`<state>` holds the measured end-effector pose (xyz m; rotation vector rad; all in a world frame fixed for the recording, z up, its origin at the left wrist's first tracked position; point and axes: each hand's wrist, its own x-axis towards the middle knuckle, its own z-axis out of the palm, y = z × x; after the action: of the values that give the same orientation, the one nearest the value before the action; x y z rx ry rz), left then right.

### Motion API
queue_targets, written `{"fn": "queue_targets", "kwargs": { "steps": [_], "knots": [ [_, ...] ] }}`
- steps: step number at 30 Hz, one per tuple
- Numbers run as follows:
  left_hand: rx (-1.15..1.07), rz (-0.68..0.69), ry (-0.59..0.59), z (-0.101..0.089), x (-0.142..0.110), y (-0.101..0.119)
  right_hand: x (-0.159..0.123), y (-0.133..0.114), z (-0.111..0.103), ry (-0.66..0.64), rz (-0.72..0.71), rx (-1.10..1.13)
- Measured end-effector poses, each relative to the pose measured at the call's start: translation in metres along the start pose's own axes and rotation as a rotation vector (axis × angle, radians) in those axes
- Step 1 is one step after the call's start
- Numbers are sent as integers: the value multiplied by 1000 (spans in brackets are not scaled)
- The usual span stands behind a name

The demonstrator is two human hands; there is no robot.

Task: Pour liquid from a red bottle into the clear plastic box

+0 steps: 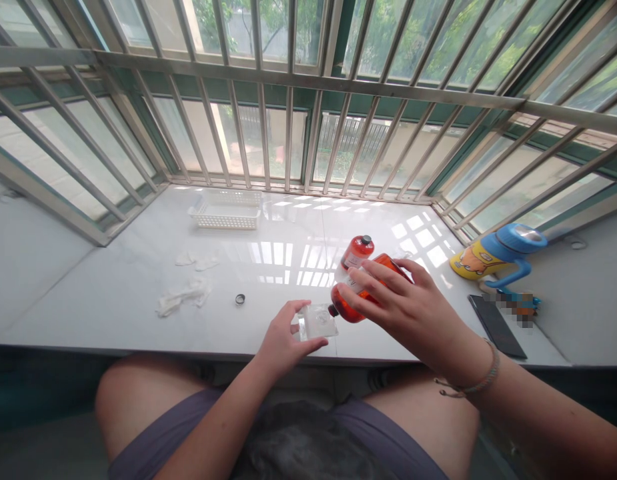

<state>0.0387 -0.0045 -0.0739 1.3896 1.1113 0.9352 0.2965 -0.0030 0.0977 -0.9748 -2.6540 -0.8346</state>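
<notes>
My right hand (388, 287) is wrapped round an orange-red bottle (344, 305), tipped so its dark neck points down and left. The bottle's mouth is right at a clear, square glass-like container (319, 323); I cannot tell whether liquid is flowing. The container sits between the thumb and fingers of my left hand (287, 337), near the front edge of the white counter. Behind my right hand stands a second orange-red bottle (357, 253) with a black cap on. A small dark cap (240, 299) lies left of my left hand.
Crumpled white tissues (185, 297) lie at the left on the counter (123, 320). A white perforated basket (227, 220) stands at the back, before the barred window. At the right are a blue-and-yellow drink bottle (481, 257) and a black phone-like slab (495, 327).
</notes>
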Motion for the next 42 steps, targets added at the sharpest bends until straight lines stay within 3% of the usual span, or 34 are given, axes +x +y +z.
{"fn": "queue_targets", "kwargs": {
  "steps": [20,29,36,42],
  "knots": [
    [-47,32,-16,5,5,6,9,7,-12,14,-35,-42],
    [-50,45,-24,6,7,8,11,5,-15,-36,-40,-50],
    [-59,33,-17,6,6,8,5,4,-1,-23,-18,13],
    [-75,15,-9,-1,-1,6,-16,-12,28,-20,128,172]
  ]
}}
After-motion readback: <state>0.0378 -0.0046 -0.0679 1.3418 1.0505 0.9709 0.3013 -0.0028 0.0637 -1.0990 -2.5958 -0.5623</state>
